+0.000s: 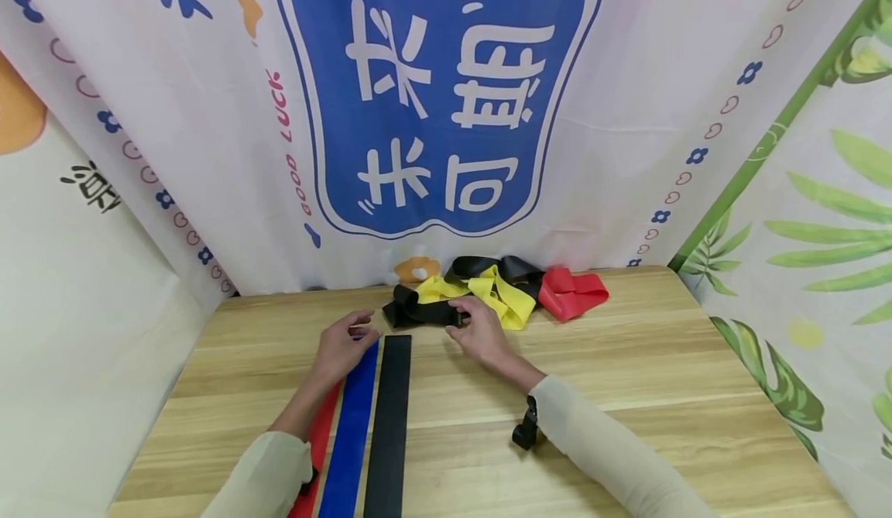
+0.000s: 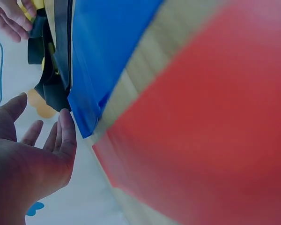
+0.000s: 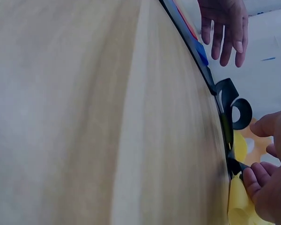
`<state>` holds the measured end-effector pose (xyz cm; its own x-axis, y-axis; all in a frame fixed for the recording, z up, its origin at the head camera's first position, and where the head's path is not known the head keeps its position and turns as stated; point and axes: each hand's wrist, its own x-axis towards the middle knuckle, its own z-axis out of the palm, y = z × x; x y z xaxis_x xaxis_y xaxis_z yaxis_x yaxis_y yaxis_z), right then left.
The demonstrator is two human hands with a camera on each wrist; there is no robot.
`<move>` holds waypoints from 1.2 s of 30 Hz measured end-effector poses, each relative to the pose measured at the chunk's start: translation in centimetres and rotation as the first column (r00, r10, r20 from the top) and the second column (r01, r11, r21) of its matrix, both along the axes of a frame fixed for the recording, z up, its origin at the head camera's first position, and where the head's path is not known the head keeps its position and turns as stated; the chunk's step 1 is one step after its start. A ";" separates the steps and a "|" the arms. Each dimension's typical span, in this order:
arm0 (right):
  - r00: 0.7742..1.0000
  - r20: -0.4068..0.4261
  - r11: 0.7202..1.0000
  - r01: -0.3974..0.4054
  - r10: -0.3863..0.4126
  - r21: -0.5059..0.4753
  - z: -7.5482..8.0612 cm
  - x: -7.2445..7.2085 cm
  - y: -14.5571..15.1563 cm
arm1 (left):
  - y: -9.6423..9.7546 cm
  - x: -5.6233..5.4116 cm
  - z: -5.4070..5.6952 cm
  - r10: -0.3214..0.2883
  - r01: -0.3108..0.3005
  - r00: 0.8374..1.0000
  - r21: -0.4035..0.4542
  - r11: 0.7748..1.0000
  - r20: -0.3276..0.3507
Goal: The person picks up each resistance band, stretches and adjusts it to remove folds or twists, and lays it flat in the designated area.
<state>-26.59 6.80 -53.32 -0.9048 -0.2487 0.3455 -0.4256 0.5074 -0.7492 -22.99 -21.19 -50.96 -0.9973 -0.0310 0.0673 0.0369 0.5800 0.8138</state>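
Note:
My left hand (image 1: 344, 345) hovers at the far end of a flat blue band (image 1: 354, 417), fingers spread and nothing between them. In the left wrist view, its fingertips are close to the blue band's end. My right hand (image 1: 482, 336) is at a loosely curled black band (image 1: 421, 313) on the far edge of the table. In the right wrist view, the fingertips meet a dark end of this band, and the thumb is apart from them. A red band (image 1: 322, 440) and a flat black band (image 1: 390, 425) lie on either side of the blue one.
Behind the right hand, crumpled yellow bands (image 1: 512, 301) and a red band (image 1: 574, 293) sit along the far edge of the wooden table (image 1: 697, 355). A printed cloth (image 1: 627, 115) hangs directly behind. A black strap (image 1: 526, 429) hangs from the right sleeve.

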 end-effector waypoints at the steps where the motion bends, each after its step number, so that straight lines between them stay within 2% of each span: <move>1: 1.000 -0.003 1.000 0.010 -0.010 0.010 0.1 -0.1 0.1 | 0.1 -0.2 -0.1 0.005 -0.005 1.000 0.001 1.000 0.007; 7: 0.998 -0.020 0.995 0.062 -0.060 0.083 -0.2 -0.9 0.9 | 1.1 -1.3 -0.3 0.048 -0.050 0.995 0.018 0.999 0.087; 10: 0.997 -0.034 0.993 0.067 -0.064 0.096 -0.4 -1.3 1.2 | 1.4 -1.7 -0.5 0.069 -0.072 0.992 0.030 0.997 0.104; 14: 0.998 -0.042 0.990 0.049 -0.044 0.129 -0.6 -1.6 1.5 | 1.8 -2.2 -0.6 0.081 -0.084 0.992 0.025 0.996 0.101; 20: 0.999 -0.036 0.982 0.028 -0.021 0.185 -0.8 -1.9 1.6 | 2.6 -3.1 -0.7 0.062 -0.064 0.992 0.020 0.998 0.111; 23: 0.999 -0.038 0.978 0.020 -0.013 0.207 -0.9 -2.2 1.5 | 2.9 -3.6 -0.9 0.079 -0.084 0.989 0.037 0.996 0.125; 27: 1.000 -0.031 0.972 0.011 -0.004 0.234 -1.0 -2.5 1.2 | 3.4 -4.2 -1.1 0.112 -0.115 0.986 0.017 0.993 0.122; 33: 0.999 -0.025 0.956 -0.018 0.026 0.291 -0.9 -2.6 1.0 | 3.7 -4.4 -1.0 0.129 -0.131 0.988 0.022 0.991 0.089; 36: 0.999 -0.036 0.959 -0.008 0.019 0.284 -0.8 -2.6 1.0 | 3.8 -4.4 -0.9 0.143 -0.147 0.986 0.043 0.988 0.085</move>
